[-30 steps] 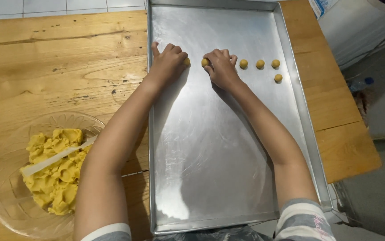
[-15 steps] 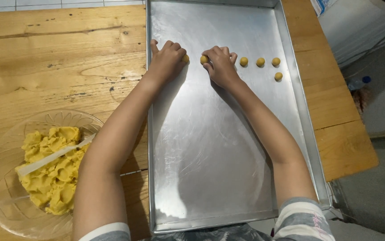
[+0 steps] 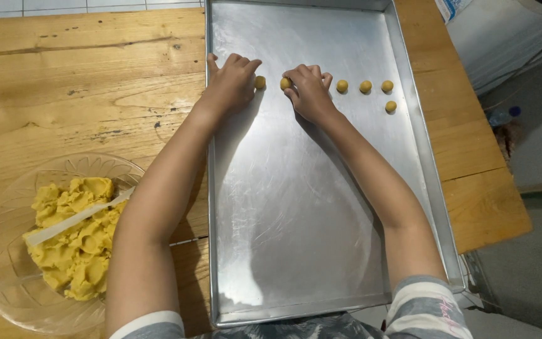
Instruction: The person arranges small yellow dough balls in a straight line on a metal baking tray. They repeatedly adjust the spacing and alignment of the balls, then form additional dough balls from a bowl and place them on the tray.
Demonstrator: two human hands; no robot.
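Well left of the hands, a glass bowl (image 3: 7,263) holds yellow dough (image 3: 76,245). The left hand (image 3: 230,88) rests on the metal tray (image 3: 296,220), fingers loose, touching a dough ball (image 3: 260,82). The right hand (image 3: 308,91) seemingly pinches another ball (image 3: 286,83); four more balls (image 3: 365,86) lie right of it.

Yellow dough balls (image 3: 365,86), silver tray (image 3: 296,207), grey-white striped sleeves (image 3: 424,307), brown wooden table (image 3: 64,81)

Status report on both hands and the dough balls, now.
Left hand on tray, fingertips at a dough ball. Right hand pinching another ball. Four balls sit further right. Nothing in the way.
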